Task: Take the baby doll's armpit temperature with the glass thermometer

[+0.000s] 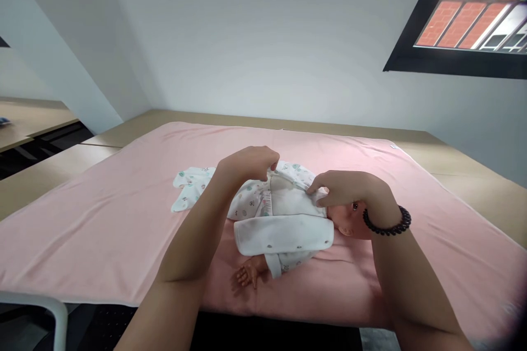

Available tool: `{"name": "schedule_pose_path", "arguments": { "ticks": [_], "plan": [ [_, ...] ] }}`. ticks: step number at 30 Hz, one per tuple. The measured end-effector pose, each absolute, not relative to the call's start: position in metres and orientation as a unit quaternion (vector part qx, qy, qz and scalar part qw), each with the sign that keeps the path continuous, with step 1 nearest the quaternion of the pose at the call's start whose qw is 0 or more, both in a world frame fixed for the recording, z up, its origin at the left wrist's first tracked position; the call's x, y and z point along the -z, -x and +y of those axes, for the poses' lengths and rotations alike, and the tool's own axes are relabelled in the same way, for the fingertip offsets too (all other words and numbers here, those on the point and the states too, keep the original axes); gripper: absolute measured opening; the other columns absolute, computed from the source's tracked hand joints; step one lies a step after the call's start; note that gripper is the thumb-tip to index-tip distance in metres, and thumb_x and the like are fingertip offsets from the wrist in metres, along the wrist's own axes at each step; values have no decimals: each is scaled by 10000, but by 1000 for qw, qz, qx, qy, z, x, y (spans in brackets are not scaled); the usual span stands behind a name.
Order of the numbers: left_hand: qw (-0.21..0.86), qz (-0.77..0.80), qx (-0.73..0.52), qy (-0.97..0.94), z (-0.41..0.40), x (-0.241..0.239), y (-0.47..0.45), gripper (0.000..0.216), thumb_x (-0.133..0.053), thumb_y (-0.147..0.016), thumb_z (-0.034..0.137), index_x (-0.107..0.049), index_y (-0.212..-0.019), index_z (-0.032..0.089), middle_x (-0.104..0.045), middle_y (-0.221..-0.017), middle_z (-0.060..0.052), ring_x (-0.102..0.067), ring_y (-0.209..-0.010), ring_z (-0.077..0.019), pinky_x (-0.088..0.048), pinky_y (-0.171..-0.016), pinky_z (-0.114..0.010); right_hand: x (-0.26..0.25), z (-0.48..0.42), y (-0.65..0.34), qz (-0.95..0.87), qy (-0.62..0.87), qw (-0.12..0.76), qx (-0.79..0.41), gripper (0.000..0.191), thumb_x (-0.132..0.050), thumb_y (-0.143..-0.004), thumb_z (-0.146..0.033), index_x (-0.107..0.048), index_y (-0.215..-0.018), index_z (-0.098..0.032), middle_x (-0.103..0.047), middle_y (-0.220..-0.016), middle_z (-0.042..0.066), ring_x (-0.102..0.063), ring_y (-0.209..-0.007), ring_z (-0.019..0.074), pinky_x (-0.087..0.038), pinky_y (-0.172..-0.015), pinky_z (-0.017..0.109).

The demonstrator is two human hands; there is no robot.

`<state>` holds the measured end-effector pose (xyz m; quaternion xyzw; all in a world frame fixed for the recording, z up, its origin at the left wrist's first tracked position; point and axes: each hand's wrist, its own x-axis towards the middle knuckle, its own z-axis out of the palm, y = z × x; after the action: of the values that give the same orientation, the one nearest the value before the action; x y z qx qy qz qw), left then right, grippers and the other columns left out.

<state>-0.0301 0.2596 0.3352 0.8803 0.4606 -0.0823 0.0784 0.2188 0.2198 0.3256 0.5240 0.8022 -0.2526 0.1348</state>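
Note:
A baby doll (346, 226) lies on its back on a pink blanket, its head to the right, partly covered by my right hand. It wears a white baby jacket (284, 233) with a small print and snap buttons; the near front panel is folded open toward me, over a white layer beneath. My left hand (252, 163) pinches the lower part of the jacket's far panel. Thumb and fingers of my right hand (348, 187) close on that panel's edge near the doll's neck. The doll's near hand (249, 272) sticks out of its sleeve, and printed trousers (191, 186) extend left.
The pink blanket (123, 219) covers most of a wooden table (457, 159), with some wrinkles at right. Behind stands a white wall with a barred window (473, 5). A grey metal chair frame (57, 310) is at the lower left, and another table (33, 115) stands farther left.

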Motion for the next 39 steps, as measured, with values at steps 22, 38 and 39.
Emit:
{"name": "schedule_pose_path", "arguments": {
  "ticks": [22, 38, 39],
  "plan": [
    [-26, 473, -44, -879, 280, -326, 42, 294, -426, -892, 135, -523, -1131, 276, -659, -900, -40, -580, -807, -238, -372, -596, -306, -316, 236, -237, 793, -598, -8, 121, 542, -528, -910, -547, -566, -1370, -263, -499, -1492, 45, -631, -1108, 274, -554, -878, 404],
    [-62, 465, 14, -883, 286, -324, 37, 309, -480, -958, 244, -561, -1255, 216, -658, -1219, -51, -612, -1014, -230, -453, -821, -337, -309, 264, -308, 743, -642, -89, 168, 640, -586, -841, -616, -567, -1386, -283, -532, -1490, 25, -490, -1372, 297, -479, -1091, 421],
    [-44, 454, 20, -890, 285, -323, 35, 273, -492, -963, 289, -579, -1214, 227, -669, -1197, -40, -617, -996, -223, -451, -810, -330, -303, 271, -319, 732, -643, -102, 200, 629, -622, -815, -584, -585, -1355, -263, -560, -1459, 45, -525, -1335, 290, -500, -1061, 401]
  ]
}}
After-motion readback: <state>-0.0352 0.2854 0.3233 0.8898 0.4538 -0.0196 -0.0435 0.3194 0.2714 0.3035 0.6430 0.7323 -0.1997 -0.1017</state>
